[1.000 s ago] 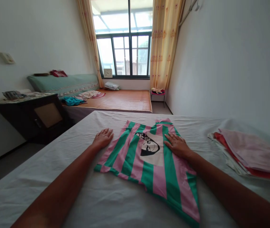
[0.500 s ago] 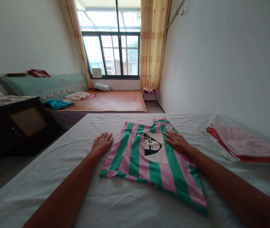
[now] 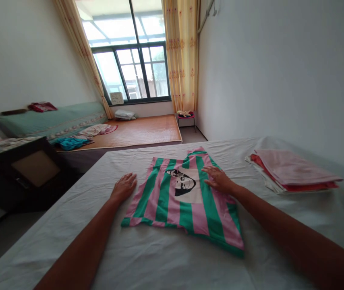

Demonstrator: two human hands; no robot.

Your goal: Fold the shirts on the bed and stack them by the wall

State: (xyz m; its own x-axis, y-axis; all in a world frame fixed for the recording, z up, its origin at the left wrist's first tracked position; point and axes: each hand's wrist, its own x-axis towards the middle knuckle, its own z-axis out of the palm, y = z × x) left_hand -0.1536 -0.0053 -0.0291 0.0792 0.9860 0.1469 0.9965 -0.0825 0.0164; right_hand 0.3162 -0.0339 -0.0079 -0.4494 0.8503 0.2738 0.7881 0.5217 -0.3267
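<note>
A pink and green striped sleeveless top point(image 3: 166, 197) lies spread out on the white sheet point(image 3: 148, 257), with a black-and-cream printed figure on its front. My left hand point(image 3: 124, 186) rests flat on the sheet, just left of the top, its fingers stretched out and holding nothing. On the top's right side lies my right hand point(image 3: 218, 179), palm down, fingers extended over the stripes beside the print. The top's lower hem slants toward me at the right, and part of its right edge is hidden under my right wrist.
Folded pink, red and white cloths point(image 3: 295, 171) are stacked at the right by the wall. A dark cabinet point(image 3: 30, 173) stands to the left. Beyond is a bed with an orange mat point(image 3: 141, 129) and a blue-green garment point(image 3: 72, 143); a small stool point(image 3: 186, 117) stands near the curtain.
The view has tilted and shifted, so the room appears further left. Both hands stay flat in nearly the same places relative to the striped top.
</note>
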